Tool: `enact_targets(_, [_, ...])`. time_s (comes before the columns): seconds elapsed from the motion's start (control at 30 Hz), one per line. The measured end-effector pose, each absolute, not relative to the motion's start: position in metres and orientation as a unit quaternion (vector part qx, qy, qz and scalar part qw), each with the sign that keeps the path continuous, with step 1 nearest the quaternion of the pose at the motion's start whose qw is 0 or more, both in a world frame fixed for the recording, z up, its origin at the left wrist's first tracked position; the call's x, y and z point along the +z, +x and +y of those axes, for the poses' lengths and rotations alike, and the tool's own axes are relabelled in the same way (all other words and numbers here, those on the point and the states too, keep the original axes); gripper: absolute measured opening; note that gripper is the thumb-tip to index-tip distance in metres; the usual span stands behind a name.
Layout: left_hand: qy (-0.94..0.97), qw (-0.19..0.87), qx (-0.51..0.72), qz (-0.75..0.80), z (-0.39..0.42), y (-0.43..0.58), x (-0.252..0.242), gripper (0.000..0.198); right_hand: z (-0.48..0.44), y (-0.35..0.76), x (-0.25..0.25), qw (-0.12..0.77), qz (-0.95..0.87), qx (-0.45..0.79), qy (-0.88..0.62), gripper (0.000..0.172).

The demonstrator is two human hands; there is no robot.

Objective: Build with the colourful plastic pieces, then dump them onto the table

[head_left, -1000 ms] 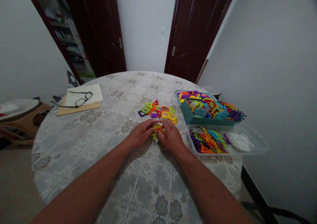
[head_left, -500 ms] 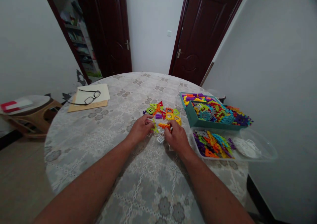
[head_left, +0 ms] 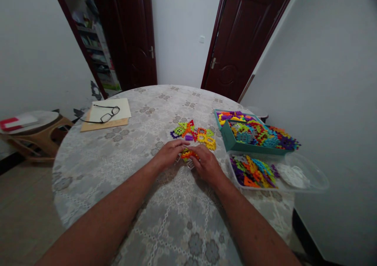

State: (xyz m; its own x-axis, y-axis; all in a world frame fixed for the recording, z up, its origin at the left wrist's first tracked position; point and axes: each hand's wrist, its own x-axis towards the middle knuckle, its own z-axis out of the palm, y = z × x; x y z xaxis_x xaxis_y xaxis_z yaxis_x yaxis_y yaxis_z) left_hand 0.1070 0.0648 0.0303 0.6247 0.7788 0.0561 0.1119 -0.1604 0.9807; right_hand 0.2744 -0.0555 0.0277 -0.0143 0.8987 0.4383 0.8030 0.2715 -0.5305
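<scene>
My left hand point(head_left: 171, 153) and my right hand point(head_left: 205, 162) meet over the middle of the table. Between their fingertips is an orange plastic building piece point(head_left: 186, 153), with yellow-green showing beside it. Both hands are closed around these pieces, and the fingers partly cover them. White lattice pieces point(head_left: 190, 163) lie just under the hands. Beyond the fingertips sits a cluster of bright pieces: a yellow-green one point(head_left: 178, 131), an orange one point(head_left: 187, 130), a purple one point(head_left: 189, 138) and a yellow one point(head_left: 210, 143).
At right stand a teal box point(head_left: 231, 139) heaped with colourful pieces and a clear plastic tray point(head_left: 235, 181) with more pieces and white ones. Eyeglasses point(head_left: 106, 117) rest on papers point(head_left: 125, 109) at left. A patterned cloth covers the round table point(head_left: 165, 226).
My hands have come together. My right hand has moved the orange piece left, against the yellow-green piece at my left hand.
</scene>
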Motion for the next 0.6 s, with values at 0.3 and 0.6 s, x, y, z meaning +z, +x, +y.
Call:
enact_targets(0.3, [0.591, 0.711, 0.257, 0.283, 0.064, 0.099, 0.045, 0.046, -0.054, 0.275, 0.023, 0.408, -0.679, 0.042, -0.609, 0.044])
enact_targets(0.6, [0.547, 0.746, 0.261, 0.275, 0.061, 0.101, 0.045, 0.041, -0.052, 0.271, 0.021, 0.442, -0.682, 0.023, -0.582, 0.046])
